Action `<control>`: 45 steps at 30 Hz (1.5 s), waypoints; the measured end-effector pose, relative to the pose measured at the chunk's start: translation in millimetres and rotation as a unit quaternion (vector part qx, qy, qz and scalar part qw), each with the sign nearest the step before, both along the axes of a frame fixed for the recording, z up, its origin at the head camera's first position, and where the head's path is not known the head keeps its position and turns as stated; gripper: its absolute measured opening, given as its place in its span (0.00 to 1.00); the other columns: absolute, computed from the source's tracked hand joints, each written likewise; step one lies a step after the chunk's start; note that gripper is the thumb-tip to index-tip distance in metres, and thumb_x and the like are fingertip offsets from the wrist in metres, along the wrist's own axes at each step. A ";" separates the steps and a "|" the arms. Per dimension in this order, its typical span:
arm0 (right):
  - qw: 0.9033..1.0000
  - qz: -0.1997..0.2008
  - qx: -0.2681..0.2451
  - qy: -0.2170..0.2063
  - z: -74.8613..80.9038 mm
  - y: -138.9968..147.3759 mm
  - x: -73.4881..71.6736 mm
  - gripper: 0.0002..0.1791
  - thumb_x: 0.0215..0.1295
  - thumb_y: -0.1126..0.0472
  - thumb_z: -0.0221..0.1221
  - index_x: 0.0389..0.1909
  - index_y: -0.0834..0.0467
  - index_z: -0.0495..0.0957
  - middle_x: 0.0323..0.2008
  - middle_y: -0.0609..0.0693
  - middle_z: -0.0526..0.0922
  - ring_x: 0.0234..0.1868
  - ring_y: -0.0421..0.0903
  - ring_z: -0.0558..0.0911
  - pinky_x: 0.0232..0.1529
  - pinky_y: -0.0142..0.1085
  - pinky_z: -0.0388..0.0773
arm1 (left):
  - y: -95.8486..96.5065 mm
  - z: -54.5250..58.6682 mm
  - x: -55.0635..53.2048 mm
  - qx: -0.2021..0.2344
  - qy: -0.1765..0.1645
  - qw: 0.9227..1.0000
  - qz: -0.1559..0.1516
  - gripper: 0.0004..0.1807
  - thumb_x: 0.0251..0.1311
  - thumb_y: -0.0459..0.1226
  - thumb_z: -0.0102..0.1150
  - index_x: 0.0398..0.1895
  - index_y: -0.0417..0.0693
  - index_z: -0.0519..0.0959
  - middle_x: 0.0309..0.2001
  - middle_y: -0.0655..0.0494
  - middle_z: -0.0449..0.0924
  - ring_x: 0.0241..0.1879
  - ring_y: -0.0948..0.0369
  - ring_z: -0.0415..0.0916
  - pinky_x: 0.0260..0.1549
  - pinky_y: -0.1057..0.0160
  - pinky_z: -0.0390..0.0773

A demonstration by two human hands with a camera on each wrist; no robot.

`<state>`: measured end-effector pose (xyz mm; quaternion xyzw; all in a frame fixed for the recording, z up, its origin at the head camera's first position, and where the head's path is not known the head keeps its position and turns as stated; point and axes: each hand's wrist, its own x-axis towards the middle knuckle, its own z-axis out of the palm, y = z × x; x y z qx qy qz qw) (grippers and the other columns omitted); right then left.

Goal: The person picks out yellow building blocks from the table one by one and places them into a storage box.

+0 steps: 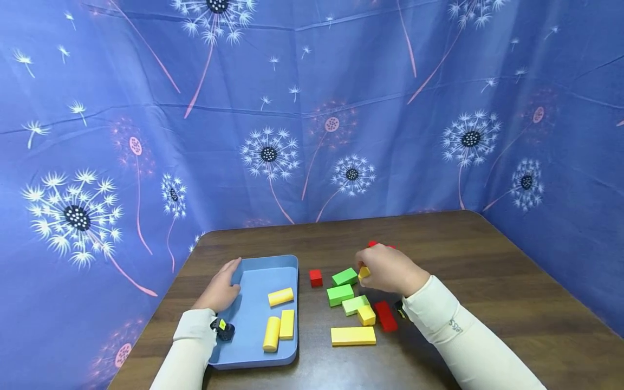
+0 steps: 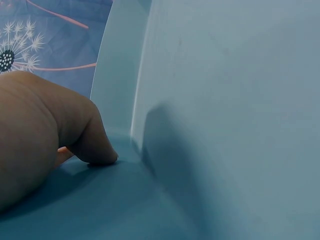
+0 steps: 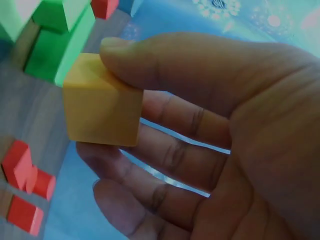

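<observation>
A yellow cube block is pinched between the thumb and fingers of my right hand, held up over the loose blocks. In the right wrist view the thumb lies on its top face and the fingertips are under it. My left hand grips the left wall of a blue tray, its thumb bent over on the inner side. Inside the tray, toward its right side, are a yellow cylinder, another yellow cylinder and a yellow rectangular block.
Right of the tray lie green blocks, a small red block, a long yellow block, a yellow cube and a red block. More red blocks sit beyond my right hand. A patterned blue cloth hangs behind the wooden table.
</observation>
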<state>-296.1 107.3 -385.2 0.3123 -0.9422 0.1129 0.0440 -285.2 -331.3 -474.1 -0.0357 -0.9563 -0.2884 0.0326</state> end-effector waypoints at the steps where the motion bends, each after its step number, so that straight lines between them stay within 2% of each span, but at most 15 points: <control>1: 1.000 0.004 0.000 -0.001 -1.3 -2.1 1.1 0.09 0.52 0.63 0.72 0.36 0.54 0.86 0.30 0.43 0.85 0.27 0.38 0.76 0.28 0.34 0.80 | 0.0 -0.8 0.0 0.000 0.001 1.000 -0.001 0.40 0.67 0.28 0.50 0.83 0.38 0.51 0.81 0.36 0.51 0.80 0.36 0.50 0.76 0.34 0.56; 6: 0.999 0.034 0.000 -0.009 -4.3 -14.4 7.1 0.14 0.53 0.66 0.70 0.43 0.58 0.88 0.39 0.49 0.89 0.27 0.38 0.78 0.29 0.35 0.81 | -2.1 -4.5 1.6 0.000 0.000 1.000 0.005 0.40 0.67 0.29 0.50 0.83 0.39 0.51 0.81 0.37 0.51 0.80 0.37 0.50 0.76 0.34 0.56; 12: 0.999 0.052 0.005 0.007 -2.1 -28.2 11.5 0.15 0.52 0.66 0.70 0.43 0.57 0.88 0.39 0.48 0.90 0.28 0.38 0.78 0.28 0.34 0.80 | -4.6 -5.2 2.2 0.005 0.000 1.000 0.005 0.40 0.67 0.29 0.49 0.83 0.40 0.51 0.81 0.37 0.51 0.80 0.36 0.50 0.76 0.33 0.56; 16: 0.999 0.053 0.005 -0.001 -1.4 -36.1 12.2 0.15 0.53 0.66 0.70 0.43 0.56 0.88 0.40 0.46 0.90 0.28 0.37 0.77 0.27 0.32 0.78 | -5.8 -4.7 0.8 0.003 0.005 1.000 0.003 0.41 0.66 0.29 0.50 0.83 0.39 0.51 0.81 0.37 0.51 0.80 0.37 0.50 0.76 0.34 0.56; 20: 0.998 0.060 0.002 -0.015 -0.3 -43.6 13.5 0.14 0.54 0.65 0.71 0.43 0.55 0.88 0.39 0.45 0.89 0.28 0.38 0.77 0.26 0.32 0.78 | -5.8 -4.6 -0.4 0.000 0.007 1.000 0.001 0.41 0.66 0.28 0.51 0.83 0.39 0.52 0.81 0.36 0.51 0.79 0.37 0.51 0.76 0.35 0.57; 29: 0.996 0.088 0.001 0.019 0.4 -64.3 15.8 0.09 0.51 0.65 0.72 0.33 0.50 0.86 0.29 0.40 0.85 0.27 0.38 0.76 0.25 0.33 0.76 | -5.0 -2.0 -1.4 -0.001 0.007 1.000 0.007 0.41 0.65 0.28 0.51 0.82 0.38 0.52 0.81 0.37 0.52 0.79 0.37 0.52 0.77 0.36 0.56; 37: 0.995 0.103 0.003 0.008 1.1 -80.0 18.0 0.12 0.52 0.63 0.74 0.40 0.54 0.88 0.32 0.43 0.87 0.29 0.38 0.78 0.29 0.32 0.80 | -5.4 -2.8 -3.0 0.007 0.007 1.000 0.007 0.41 0.66 0.28 0.51 0.82 0.39 0.52 0.81 0.38 0.52 0.79 0.38 0.53 0.77 0.36 0.57; 45: 0.993 0.118 0.019 0.011 1.1 -96.2 20.8 0.10 0.53 0.60 0.74 0.37 0.51 0.87 0.30 0.40 0.85 0.26 0.36 0.76 0.28 0.29 0.78 | -2.2 -2.9 -4.9 0.012 0.013 1.000 0.003 0.41 0.65 0.27 0.51 0.82 0.38 0.53 0.81 0.37 0.53 0.79 0.38 0.53 0.77 0.37 0.56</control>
